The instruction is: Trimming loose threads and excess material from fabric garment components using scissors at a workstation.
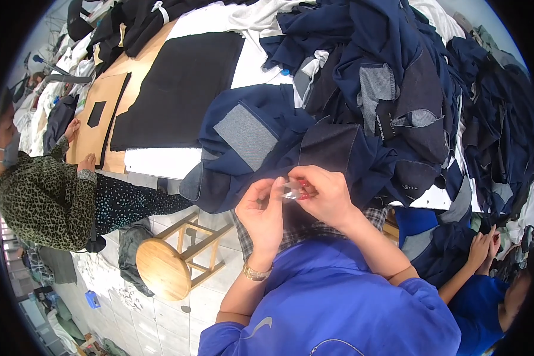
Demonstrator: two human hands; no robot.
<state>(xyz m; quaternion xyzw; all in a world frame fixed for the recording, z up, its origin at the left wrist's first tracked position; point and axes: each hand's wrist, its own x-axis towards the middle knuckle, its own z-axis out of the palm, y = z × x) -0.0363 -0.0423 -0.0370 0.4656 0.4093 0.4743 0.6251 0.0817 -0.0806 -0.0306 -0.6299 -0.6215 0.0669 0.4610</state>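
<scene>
Close together in front of my chest are my left hand (263, 215) and my right hand (326, 196), fingers bent and closed in a pinch. Between the fingertips is a small shiny, silvery or clear piece (290, 190). Red bits show beside it under my right fingers; the kind of thing is too small and blurred to tell. Just beyond my hands, a pile of navy garments (243, 172) hangs over the table edge. One bears a grey denim patch (246, 135).
A black fabric panel (178, 89) lies on the white and wooden table (160, 163). At left, a person (47, 196) touches a brown pattern board (101, 115). A wooden stool (163, 270) stands left of me. Another person's hands (483, 246) are at right, near dark clothes (498, 136).
</scene>
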